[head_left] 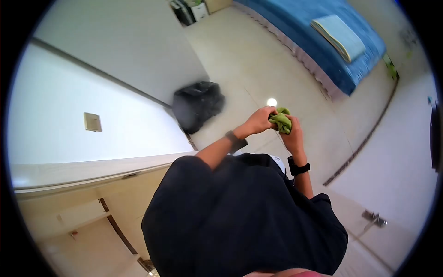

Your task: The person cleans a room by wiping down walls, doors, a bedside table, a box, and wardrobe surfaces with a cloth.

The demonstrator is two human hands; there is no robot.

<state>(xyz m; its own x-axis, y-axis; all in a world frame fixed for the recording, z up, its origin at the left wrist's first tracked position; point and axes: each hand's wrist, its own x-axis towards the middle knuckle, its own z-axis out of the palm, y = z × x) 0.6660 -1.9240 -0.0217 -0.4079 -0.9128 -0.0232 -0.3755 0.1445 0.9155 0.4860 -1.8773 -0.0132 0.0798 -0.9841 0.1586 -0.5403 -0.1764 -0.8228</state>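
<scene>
A crumpled green cloth [282,122] is bunched between my two hands, above the tiled floor. My left hand [261,121] has its fingers closed on the cloth's left side. On the other side, my right hand [293,135] grips the cloth from the right and below. The fingertips of both hands are partly hidden by the folds. Each wrist wears a dark band.
A black bag [196,105] lies on the floor by the grey panel [124,41]. Beyond is a bed [295,27] with a folded pale blue item [339,37]. A door with a handle [374,219] stands at the lower right; a wall switch [92,122] is at left.
</scene>
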